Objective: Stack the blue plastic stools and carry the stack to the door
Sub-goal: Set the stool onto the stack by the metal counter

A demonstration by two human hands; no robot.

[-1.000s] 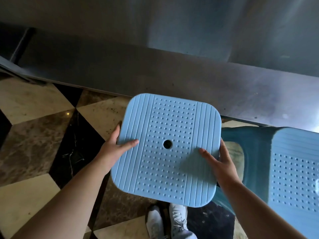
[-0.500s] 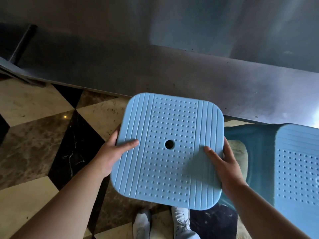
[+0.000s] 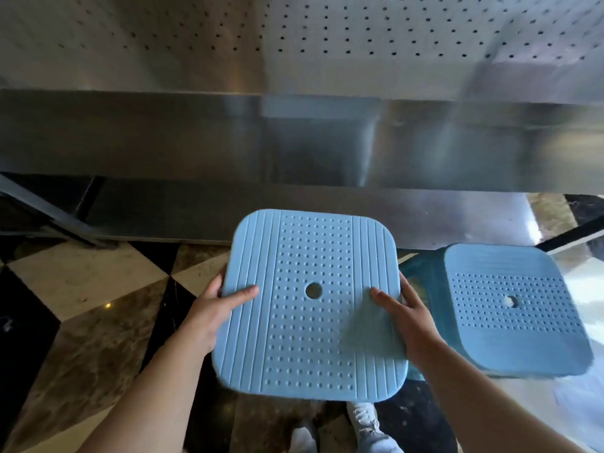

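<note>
We see two bare forearms, with no sleeve, watch or ring on either. Our left hand (image 3: 217,310) and right hand (image 3: 412,317) are bare too, ungloved. At the near edge, pale grey-white lace-up sneakers (image 3: 362,420) cover our feet, the right shoe's laces showing.

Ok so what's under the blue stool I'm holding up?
Below the held stool, patterned floor and white shoes show. Its legs and my fingers beneath the rim are hidden by the seat.
</note>
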